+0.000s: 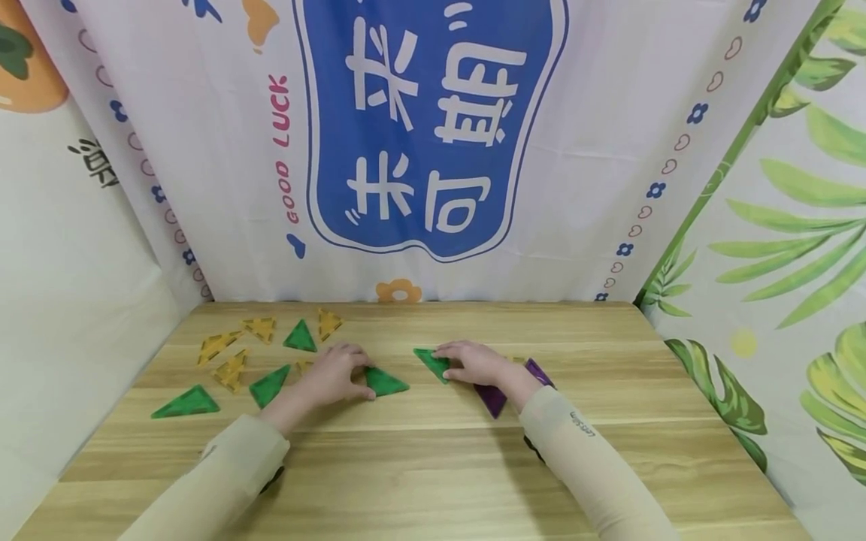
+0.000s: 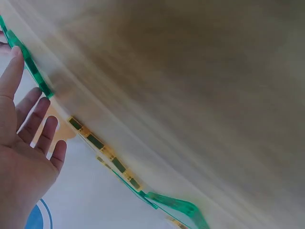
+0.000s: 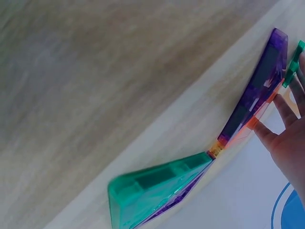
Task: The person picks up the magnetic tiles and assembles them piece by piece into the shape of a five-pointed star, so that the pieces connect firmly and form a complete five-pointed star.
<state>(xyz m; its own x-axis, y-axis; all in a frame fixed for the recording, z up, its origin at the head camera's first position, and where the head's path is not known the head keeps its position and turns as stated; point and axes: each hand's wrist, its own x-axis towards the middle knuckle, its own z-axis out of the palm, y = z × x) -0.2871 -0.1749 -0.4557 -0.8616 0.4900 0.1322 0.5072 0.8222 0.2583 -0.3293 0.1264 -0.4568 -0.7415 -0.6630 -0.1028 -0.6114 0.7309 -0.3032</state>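
My left hand (image 1: 333, 376) pinches a green triangle tile (image 1: 389, 382) at its left end, thumb on the near side and fingers on the far side. In the left wrist view, the thumb and fingertips of that hand (image 2: 26, 138) meet the edge of the tile (image 2: 33, 69). To the right, a second green triangle tile (image 1: 429, 362) is held between the thumb and fingers of my right hand (image 1: 476, 364). A gap separates the two tiles. Under the right wrist lies a purple triangle tile (image 1: 493, 400), partly covered. An orange tile (image 3: 252, 123) shows beside the right fingers.
Several yellow triangle tiles (image 1: 231, 370) and green ones (image 1: 186, 403) lie spread on the wooden table (image 1: 406, 466) at left. Beyond the right wrist are another purple tile (image 1: 539, 373) and a yellow tile (image 1: 517, 360). A printed curtain (image 1: 582, 225) hangs along the back edge.
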